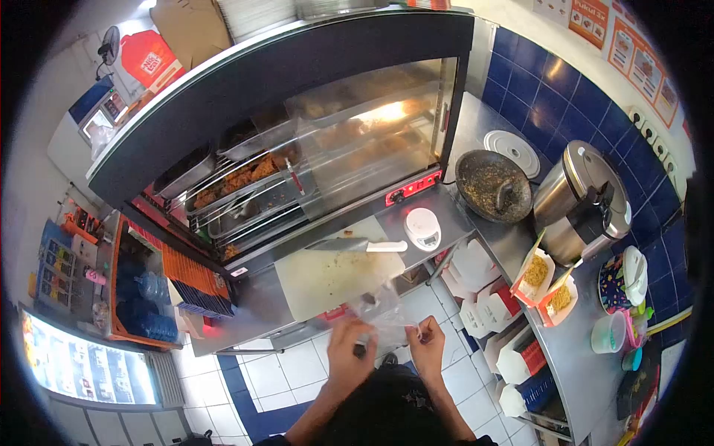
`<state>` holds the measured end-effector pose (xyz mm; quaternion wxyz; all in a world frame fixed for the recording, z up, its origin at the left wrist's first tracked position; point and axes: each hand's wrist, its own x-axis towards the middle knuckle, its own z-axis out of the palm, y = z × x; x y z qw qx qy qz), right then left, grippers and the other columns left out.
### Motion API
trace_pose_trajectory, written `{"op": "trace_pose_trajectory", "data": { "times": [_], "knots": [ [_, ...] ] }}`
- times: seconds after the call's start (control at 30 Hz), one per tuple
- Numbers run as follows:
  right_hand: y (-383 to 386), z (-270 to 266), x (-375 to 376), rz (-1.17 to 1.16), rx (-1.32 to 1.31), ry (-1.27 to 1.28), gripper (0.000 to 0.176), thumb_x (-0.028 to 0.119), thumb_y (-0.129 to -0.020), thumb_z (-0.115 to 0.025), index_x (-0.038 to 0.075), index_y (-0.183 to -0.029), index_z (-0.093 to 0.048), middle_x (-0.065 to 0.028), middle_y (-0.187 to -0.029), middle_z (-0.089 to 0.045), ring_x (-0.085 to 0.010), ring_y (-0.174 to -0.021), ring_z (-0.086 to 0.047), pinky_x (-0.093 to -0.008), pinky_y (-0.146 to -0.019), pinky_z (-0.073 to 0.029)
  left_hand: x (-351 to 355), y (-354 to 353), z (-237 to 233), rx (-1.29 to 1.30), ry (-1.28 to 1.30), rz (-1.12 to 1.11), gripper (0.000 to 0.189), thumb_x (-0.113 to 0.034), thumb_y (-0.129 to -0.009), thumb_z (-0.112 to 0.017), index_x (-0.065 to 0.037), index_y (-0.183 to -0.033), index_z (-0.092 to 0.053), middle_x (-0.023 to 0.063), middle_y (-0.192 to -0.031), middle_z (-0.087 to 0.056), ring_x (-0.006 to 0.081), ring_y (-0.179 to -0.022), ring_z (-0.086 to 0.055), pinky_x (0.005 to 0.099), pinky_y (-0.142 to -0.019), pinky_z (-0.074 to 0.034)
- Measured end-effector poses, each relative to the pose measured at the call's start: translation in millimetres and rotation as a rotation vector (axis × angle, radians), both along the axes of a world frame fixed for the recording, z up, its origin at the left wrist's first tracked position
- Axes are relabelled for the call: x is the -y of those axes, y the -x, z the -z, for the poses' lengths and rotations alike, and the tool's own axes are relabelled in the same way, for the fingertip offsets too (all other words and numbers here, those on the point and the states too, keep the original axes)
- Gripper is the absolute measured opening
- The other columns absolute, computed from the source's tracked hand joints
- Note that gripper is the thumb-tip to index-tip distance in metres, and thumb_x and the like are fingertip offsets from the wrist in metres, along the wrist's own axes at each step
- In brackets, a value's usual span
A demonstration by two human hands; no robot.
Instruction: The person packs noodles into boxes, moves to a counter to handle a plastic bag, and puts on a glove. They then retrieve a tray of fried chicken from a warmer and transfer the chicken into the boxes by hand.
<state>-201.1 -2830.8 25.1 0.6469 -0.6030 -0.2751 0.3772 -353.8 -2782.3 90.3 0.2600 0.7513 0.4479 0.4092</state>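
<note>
A clear plastic bag is stretched between my two hands, in front of the counter edge. My left hand pinches one side of it, thumb and fingers closed. The other side is gripped by the fingertips of my right hand. Just beyond lies a pale cutting board with crumbs on it. Across its far part rests a large knife with a white handle. A round white kitchen scale stands right of the knife.
A heated display cabinet with fried pieces fills the back. On the right counter are two open food boxes, a steel cooker, a dark stone mortar and a plastic tub. Folded boxes sit on shelves below.
</note>
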Motion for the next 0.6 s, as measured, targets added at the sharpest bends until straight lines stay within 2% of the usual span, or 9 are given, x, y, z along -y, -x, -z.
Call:
{"op": "trace_pose_trajectory", "data": {
  "times": [0.1, 0.13, 0.2, 0.3, 0.47, 0.5, 0.53, 0.57, 0.6],
  "knots": [
    [11, -24, 1, -0.076, 0.079, 0.062, 0.012, 0.004, -0.094, -0.064, 0.005, -0.091, -0.052, -0.0004, -0.068, -0.055, -0.005, -0.061, -0.049, -0.0207, -0.057, -0.042, 13, -3, 9, 0.018, 0.317, 0.173, 0.015, 0.002, -0.083, -0.064, -0.001, -0.097, -0.067, 0.0121, -0.088, -0.065, 0.0262, -0.081, -0.066, 0.0331, -0.072, -0.053],
    [16, -22, 1, -0.12, 0.184, 0.058, 0.007, 0.003, -0.094, -0.062, 0.003, -0.096, -0.055, -0.0036, -0.069, -0.055, -0.0063, -0.06, -0.051, -0.0238, -0.055, -0.044, 13, -5, 16, 0.019, 0.51, 0.214, 0.015, 0.0, -0.085, -0.062, -0.001, -0.099, -0.067, 0.0111, -0.089, -0.066, 0.0253, -0.08, -0.066, 0.0344, -0.072, -0.052],
    [30, -19, -8, -0.181, 0.433, -0.132, 0.015, 0.003, -0.094, -0.06, 0.002, -0.108, -0.061, -0.0126, -0.07, -0.062, -0.0138, -0.058, -0.061, -0.0319, -0.054, -0.049, 6, -3, 43, 0.107, 0.557, 0.19, 0.016, -0.001, -0.088, -0.062, -0.001, -0.102, -0.067, 0.0101, -0.09, -0.067, 0.0217, -0.082, -0.066, 0.0334, -0.073, -0.052],
    [46, -29, -11, -0.258, 0.57, -0.145, 0.014, 0.001, -0.095, -0.057, -0.001, -0.109, -0.056, -0.0105, -0.071, -0.066, -0.0137, -0.066, -0.067, -0.0285, -0.058, -0.05, -12, 6, 80, 0.318, 0.653, 0.144, 0.017, -0.005, -0.092, -0.062, 0.0, -0.108, -0.066, 0.0083, -0.094, -0.069, 0.0156, -0.088, -0.066, 0.0317, -0.076, -0.053],
    [60, -32, -19, -0.451, 0.577, 0.037, 0.016, -0.004, -0.093, -0.054, 0.0, -0.108, -0.051, -0.0162, -0.073, -0.066, -0.0177, -0.065, -0.068, -0.0312, -0.059, -0.051, -24, 5, 66, 0.876, 0.685, -0.057, 0.019, -0.008, -0.094, -0.063, 0.002, -0.111, -0.064, 0.0072, -0.098, -0.069, 0.012, -0.098, -0.063, 0.0297, -0.081, -0.052],
    [65, -25, -23, -0.428, 0.52, 0.015, 0.016, -0.005, -0.093, -0.053, 0.001, -0.106, -0.048, -0.0166, -0.074, -0.065, -0.0186, -0.065, -0.068, -0.0318, -0.059, -0.051, -26, 7, 76, 0.839, 0.643, -0.059, 0.021, -0.009, -0.093, -0.064, 0.002, -0.111, -0.064, 0.0098, -0.099, -0.069, 0.0158, -0.099, -0.064, 0.0317, -0.082, -0.053],
    [67, -17, -30, -0.376, 0.517, -0.042, 0.018, -0.004, -0.09, -0.058, 0.001, -0.105, -0.05, -0.0202, -0.079, -0.064, -0.0298, -0.065, -0.069, -0.0364, -0.065, -0.054, -27, 11, 75, 0.8, 0.603, -0.061, 0.022, -0.009, -0.092, -0.064, 0.002, -0.112, -0.065, 0.0125, -0.101, -0.069, 0.0196, -0.1, -0.065, 0.0338, -0.083, -0.053],
    [65, -13, -34, -0.389, 0.52, -0.032, 0.018, -0.004, -0.09, -0.058, 0.001, -0.105, -0.05, -0.0202, -0.079, -0.064, -0.0298, -0.065, -0.069, -0.0364, -0.065, -0.054, -25, 20, 75, 0.809, 0.611, -0.074, 0.022, -0.009, -0.092, -0.064, 0.002, -0.112, -0.065, 0.0125, -0.101, -0.069, 0.0196, -0.1, -0.065, 0.0338, -0.083, -0.053],
    [63, -16, -43, -0.399, 0.44, -0.04, 0.017, -0.004, -0.09, -0.057, 0.0, -0.105, -0.05, -0.0204, -0.081, -0.063, -0.0281, -0.066, -0.068, -0.0358, -0.065, -0.054, -29, 37, 57, 0.424, 0.441, -0.042, 0.021, -0.01, -0.091, -0.064, 0.002, -0.108, -0.065, 0.016, -0.101, -0.068, 0.026, -0.098, -0.066, 0.0373, -0.083, -0.053]
  ]
}}
